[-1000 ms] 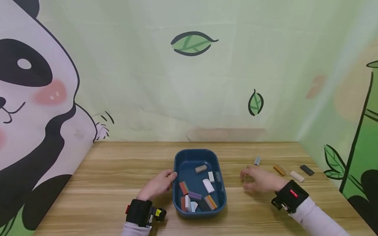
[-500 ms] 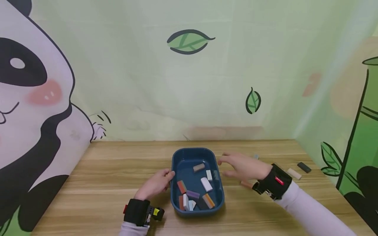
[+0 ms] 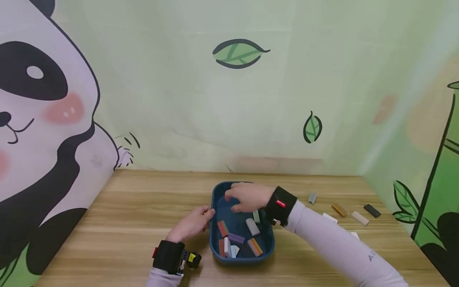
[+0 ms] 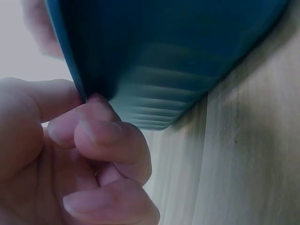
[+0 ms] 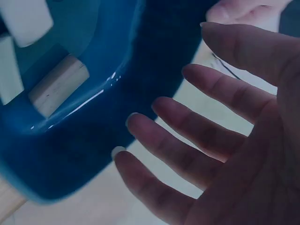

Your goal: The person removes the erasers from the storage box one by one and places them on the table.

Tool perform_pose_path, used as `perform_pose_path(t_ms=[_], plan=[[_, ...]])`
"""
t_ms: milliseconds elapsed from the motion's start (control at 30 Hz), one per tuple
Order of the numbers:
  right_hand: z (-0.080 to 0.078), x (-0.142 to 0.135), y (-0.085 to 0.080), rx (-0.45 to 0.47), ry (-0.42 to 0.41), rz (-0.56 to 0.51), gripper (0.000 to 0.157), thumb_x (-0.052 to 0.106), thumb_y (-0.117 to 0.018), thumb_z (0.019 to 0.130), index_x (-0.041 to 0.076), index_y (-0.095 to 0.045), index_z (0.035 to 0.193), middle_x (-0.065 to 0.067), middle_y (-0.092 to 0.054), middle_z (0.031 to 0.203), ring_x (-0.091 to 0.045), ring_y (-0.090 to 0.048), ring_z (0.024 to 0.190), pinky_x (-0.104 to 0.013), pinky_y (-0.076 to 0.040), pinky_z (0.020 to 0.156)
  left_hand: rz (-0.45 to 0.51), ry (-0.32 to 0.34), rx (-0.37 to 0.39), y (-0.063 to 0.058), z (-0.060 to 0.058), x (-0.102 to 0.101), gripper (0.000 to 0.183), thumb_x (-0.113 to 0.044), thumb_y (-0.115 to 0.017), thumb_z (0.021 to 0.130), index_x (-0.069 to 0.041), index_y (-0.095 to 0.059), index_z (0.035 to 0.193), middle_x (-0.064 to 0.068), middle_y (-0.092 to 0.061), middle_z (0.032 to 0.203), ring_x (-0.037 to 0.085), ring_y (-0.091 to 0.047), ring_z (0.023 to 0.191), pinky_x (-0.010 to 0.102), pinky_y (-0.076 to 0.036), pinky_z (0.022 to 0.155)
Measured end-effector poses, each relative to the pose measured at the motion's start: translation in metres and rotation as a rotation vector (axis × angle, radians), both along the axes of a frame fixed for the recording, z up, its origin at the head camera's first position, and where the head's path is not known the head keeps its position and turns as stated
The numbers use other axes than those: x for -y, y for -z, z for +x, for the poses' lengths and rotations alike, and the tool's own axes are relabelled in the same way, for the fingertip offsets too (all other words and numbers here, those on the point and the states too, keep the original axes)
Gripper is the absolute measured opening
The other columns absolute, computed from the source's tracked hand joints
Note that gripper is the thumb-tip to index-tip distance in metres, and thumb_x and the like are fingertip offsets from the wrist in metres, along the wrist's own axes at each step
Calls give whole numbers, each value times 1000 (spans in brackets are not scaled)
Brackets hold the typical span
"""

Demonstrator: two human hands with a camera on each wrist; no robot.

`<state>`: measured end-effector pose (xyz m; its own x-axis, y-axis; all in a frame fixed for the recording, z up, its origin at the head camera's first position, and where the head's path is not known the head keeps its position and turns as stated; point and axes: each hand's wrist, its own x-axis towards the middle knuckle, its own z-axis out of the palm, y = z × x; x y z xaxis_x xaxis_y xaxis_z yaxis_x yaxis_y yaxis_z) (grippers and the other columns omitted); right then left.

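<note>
A dark blue plastic bin (image 3: 242,261) stands on the table with several small oblong blocks inside. My left hand (image 3: 191,225) pinches its left rim between thumb and fingers, as the left wrist view shows close up. Over the far part of the bin is my right hand (image 3: 247,197), its fingers (image 5: 176,145) spread and holding nothing. Under that hand, in the right wrist view, lies a grey-brown block (image 5: 59,85). Nearer the front of the bin are a purple block (image 3: 236,238), a striped orange block (image 3: 255,247) and a white block (image 3: 252,227).
On the wooden table (image 3: 143,223) to the right lie a grey-blue block (image 3: 312,198), an orange-brown block (image 3: 339,209), a beige block (image 3: 360,218) and a black block (image 3: 372,210). Two white pieces show partly behind my right sleeve (image 3: 333,243). A printed cloth (image 3: 172,99) hangs behind.
My right hand has moved left from beside the loose blocks, past the right rim, to over the bin. My left hand stays at the rim. The camera view has shifted slightly.
</note>
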<state>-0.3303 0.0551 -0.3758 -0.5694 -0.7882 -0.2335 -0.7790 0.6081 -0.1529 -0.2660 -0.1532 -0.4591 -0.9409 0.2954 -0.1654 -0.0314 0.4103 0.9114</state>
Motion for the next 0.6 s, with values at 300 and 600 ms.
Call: perform_pose_path(t_ms=[300, 600], plan=[[-17, 33, 25, 27, 211, 129, 30, 25, -67, 94, 14, -67, 121, 0, -67, 107, -14, -60, 89, -35, -50, 84, -11, -5, 2, 0, -1, 0, 31, -24, -40, 107, 0, -55, 94, 2, -44, 68, 17, -41, 56, 29, -30, 55], [-32, 30, 35, 107, 512, 238, 20, 7, -66, 83, 11, -58, 65, 1, -49, 61, -15, -45, 53, -30, -35, 49, -13, -25, 3, -2, 0, -1, 32, -23, -40, 107, 0, -55, 92, 2, -44, 70, 17, -41, 57, 29, -31, 55]])
